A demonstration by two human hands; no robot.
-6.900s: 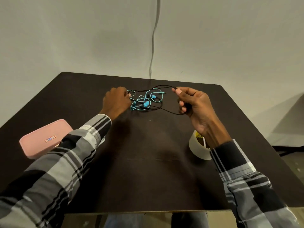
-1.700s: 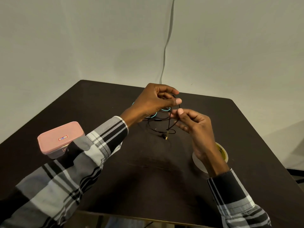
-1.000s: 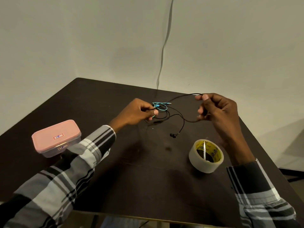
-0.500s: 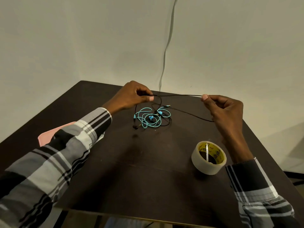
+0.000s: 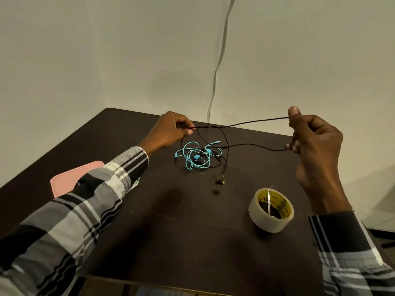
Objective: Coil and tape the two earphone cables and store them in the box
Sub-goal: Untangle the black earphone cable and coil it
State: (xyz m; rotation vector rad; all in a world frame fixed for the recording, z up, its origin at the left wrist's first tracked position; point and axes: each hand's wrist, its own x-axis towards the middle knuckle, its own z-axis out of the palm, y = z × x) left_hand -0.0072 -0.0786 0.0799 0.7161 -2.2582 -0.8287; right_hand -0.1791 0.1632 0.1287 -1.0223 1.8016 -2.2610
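Above a dark table point(image 5: 192, 242), I hold the black earphone cable point(image 5: 243, 124) stretched between both hands. My left hand point(image 5: 168, 131) pinches one part of it between thumb and curled fingers, up over the far side of the table; my right hand point(image 5: 314, 142) grips it at two places, one strand pinched at the thumb and a second strand caught lower among the curled fingers. From my left hand, black loops hang down toward the table, and one earbud end point(image 5: 220, 181) dangles just above the tabletop, nearer to me than the tangle.

The blue earphone cable point(image 5: 195, 157) lies in a loose heap on the table, below and between my hands, with strands of the black cable crossing over and around it.

A roll of clear tape point(image 5: 271, 210) with a yellow printed core sits on the table below my right hand, well apart from the blue heap. The pink box point(image 5: 70, 178), lid on, rests at the table's left edge, partly hidden behind my plaid left sleeve point(image 5: 85, 210).

A grey cord point(image 5: 220, 60) runs down the wall behind the table's far edge.
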